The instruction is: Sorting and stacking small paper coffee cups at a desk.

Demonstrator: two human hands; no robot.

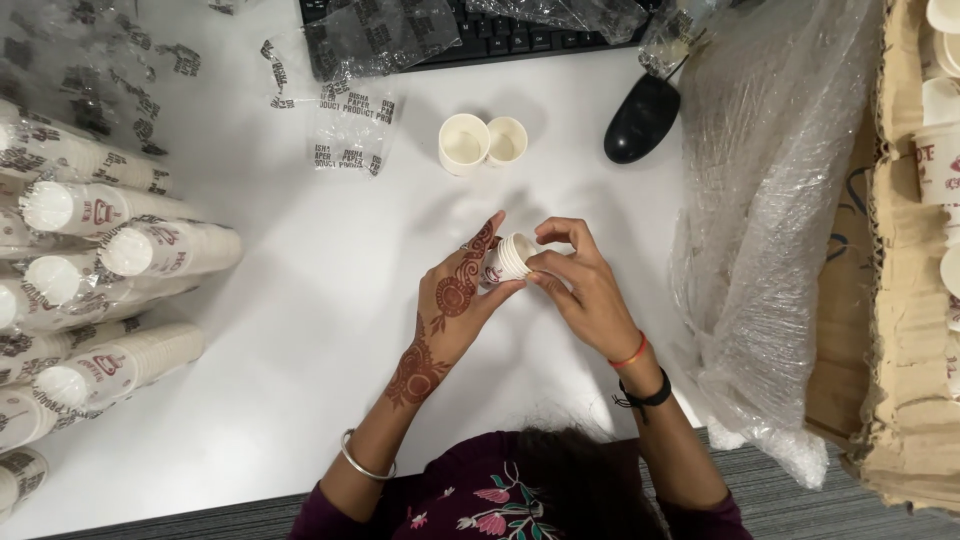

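Both my hands meet over the white surface (300, 330), gripping one small stack of paper cups (508, 258) between them. Left hand (455, 300) has its fingers (487, 240) wrapped round the body of the stack, thumb underneath; right hand (580, 290) pinches the rim end with its fingers (558, 232) curled in. My read: one hand steadies the stack while the other works at the top cup, probably why it's held sideways, mouth toward the right hand. The stack is lifted off the surface, roughly mid-frame, just in front of my chest.

Counts: two loose cups (481, 142) stand upright, touching side by side, between the stack and the keyboard (470, 35). One black mouse (640, 118) just right of them. Wrapped sleeves of cups (110, 260) are piled lying down along the left edge, ends toward me; I count about eight, but the pile overlaps, so not exact. Empty clear wrappers (350, 120) lie by the keyboard, at least three, hard to separate. One big crumpled plastic bag (770, 200) to the right, against a cardboard box (900, 300) holding more cups; number inside can't be told.
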